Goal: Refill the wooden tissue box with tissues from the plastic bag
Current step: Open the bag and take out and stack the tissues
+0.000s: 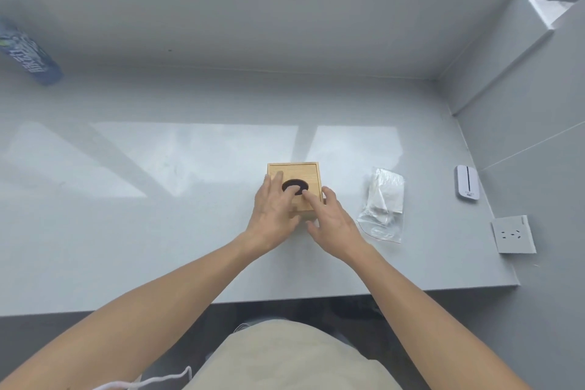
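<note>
A small square wooden tissue box [300, 171] with a dark round hole in its lid sits on the grey counter [158, 215], near the middle. My left hand [273, 210] lies flat on the lid's left side, with one finger at the hole's edge. My right hand [329, 220] rests on the box's near right corner, its forefinger reaching to the hole. Both hands press on the box. To the right, apart from the box, lies a clear plastic bag [384, 203] with white tissues inside.
A blue printed pack [28, 54] lies at the far left against the back wall. A small white device [467, 182] and a wall socket plate [512, 234] are at the right, by the side wall. The counter's front edge runs just below my forearms.
</note>
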